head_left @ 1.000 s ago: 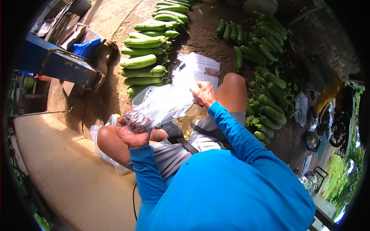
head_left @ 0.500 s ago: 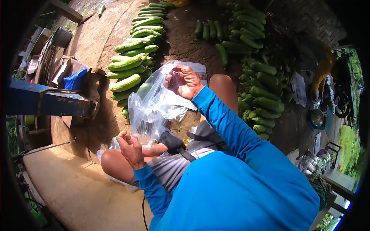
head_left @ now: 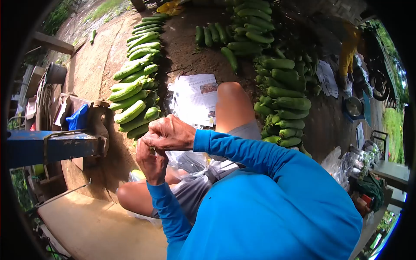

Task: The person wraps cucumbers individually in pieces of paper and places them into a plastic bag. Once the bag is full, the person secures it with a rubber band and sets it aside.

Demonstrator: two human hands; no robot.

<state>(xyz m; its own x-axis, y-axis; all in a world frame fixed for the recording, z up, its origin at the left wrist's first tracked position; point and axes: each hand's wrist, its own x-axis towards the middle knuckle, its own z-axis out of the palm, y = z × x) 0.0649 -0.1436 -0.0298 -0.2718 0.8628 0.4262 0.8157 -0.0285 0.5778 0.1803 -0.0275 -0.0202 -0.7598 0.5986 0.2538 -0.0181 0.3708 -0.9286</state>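
Note:
My left hand (head_left: 151, 161) and my right hand (head_left: 170, 133) are closed and pressed together at the fingers, over my folded legs. I cannot tell what the fingers pinch. Just below the right wrist, a clear plastic bag (head_left: 187, 161) lies crumpled in my lap, partly hidden by the sleeve. Beyond the hands, printed newspaper sheets (head_left: 195, 97) are spread on the ground. A row of long green cucumbers (head_left: 131, 112) reaches close to my left fingers.
Another large pile of cucumbers (head_left: 288, 104) lies to the right of my knee. At left, a blue-painted beam (head_left: 52, 149) juts in near a blue bag (head_left: 78, 117). Wrapped bundles (head_left: 360, 162) sit at far right. More clear plastic lies under my left knee.
My right hand has come down and left from the raised plastic bag to meet my left hand, which has risen slightly. The bag has dropped into my lap, uncovering the newspaper. The view has shifted.

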